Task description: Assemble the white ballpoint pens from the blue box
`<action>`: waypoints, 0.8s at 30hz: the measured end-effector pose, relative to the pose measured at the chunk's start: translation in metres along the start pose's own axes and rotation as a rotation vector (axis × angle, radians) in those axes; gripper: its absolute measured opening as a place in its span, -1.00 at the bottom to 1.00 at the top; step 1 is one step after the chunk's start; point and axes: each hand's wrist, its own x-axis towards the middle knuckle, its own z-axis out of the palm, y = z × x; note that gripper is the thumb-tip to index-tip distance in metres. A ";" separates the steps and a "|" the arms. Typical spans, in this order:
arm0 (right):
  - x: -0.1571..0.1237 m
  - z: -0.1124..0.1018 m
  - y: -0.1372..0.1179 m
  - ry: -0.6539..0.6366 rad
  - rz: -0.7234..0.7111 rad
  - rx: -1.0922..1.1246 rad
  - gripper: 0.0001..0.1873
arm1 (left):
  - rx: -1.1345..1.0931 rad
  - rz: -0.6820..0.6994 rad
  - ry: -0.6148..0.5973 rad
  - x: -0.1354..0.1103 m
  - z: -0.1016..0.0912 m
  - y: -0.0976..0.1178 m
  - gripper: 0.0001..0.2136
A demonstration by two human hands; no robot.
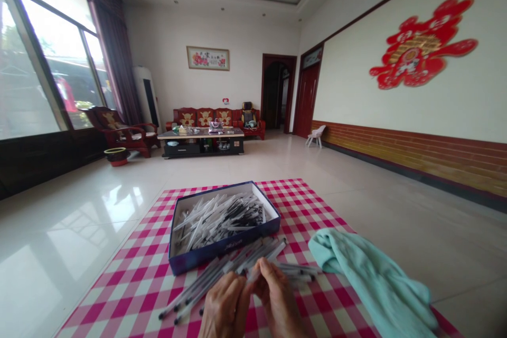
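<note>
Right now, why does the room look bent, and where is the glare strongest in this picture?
In the head view, wide-angle distortion bends the windows and stretches the checked cloth; in that view, daylight blows out those windows and glares off the tiled floor; in the head view too, the left hand and right hand around the clear pens look fairly sharp.

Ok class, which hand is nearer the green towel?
The right hand, just beside the towel; the left hand sits further off, on the far side of the right hand.
</note>
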 end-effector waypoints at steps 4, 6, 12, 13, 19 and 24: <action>0.000 -0.003 -0.006 -0.024 -0.046 -0.166 -0.70 | -0.009 -0.002 -0.037 -0.001 0.001 -0.006 -0.76; 0.000 -0.006 -0.008 -0.029 -0.112 -0.345 -0.69 | -0.019 -0.051 -0.075 -0.003 0.003 -0.010 -0.76; 0.001 -0.012 -0.002 0.081 -0.159 -0.496 -0.69 | 0.197 0.033 -0.066 -0.007 0.012 -0.015 -0.81; 0.001 -0.012 0.000 0.084 -0.161 -0.482 -0.69 | 0.255 0.059 -0.048 -0.007 0.012 -0.014 -0.78; -0.001 -0.006 0.006 0.047 -0.073 -0.298 -0.62 | 0.451 0.104 0.035 -0.006 0.015 -0.011 -0.66; -0.005 0.000 0.005 0.182 -0.071 -0.390 -0.53 | 0.384 0.006 0.088 -0.020 0.040 -0.010 -0.63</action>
